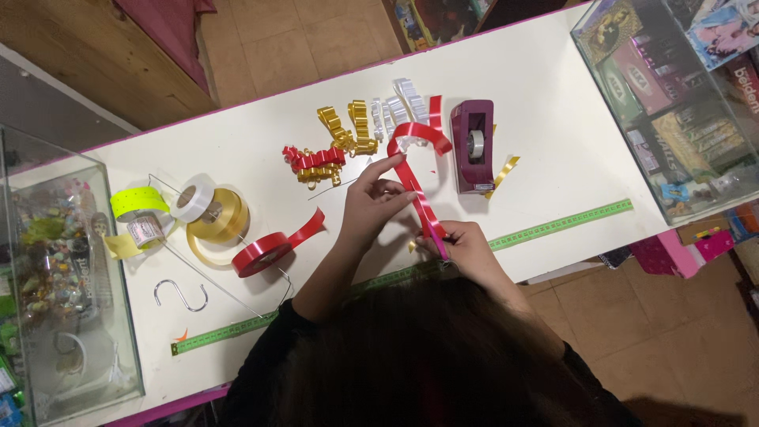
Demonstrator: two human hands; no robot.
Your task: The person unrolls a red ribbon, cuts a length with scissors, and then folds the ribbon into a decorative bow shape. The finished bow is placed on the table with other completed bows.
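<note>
My left hand [378, 198] pinches a red ribbon strip [417, 170] near its middle. The strip loops up toward the tape dispenser and runs down to my right hand [466, 247], which grips its lower end together with a pink-handled tool, probably scissors [437, 236]. Both hands work above the white table [253, 158]. Finished ribbon loops in red [315, 162], gold [348, 128] and white [395, 107] lie just beyond my hands. My dark hair and sleeves fill the bottom of the view.
A maroon tape dispenser [473, 146] stands right of the loops. Ribbon rolls in red [261, 253], gold [215, 220], white [192, 198] and yellow [136, 204] sit at left with a metal S-hook [180, 294]. A green measuring tape [553, 225] runs along the near edge. Glass cases flank both sides.
</note>
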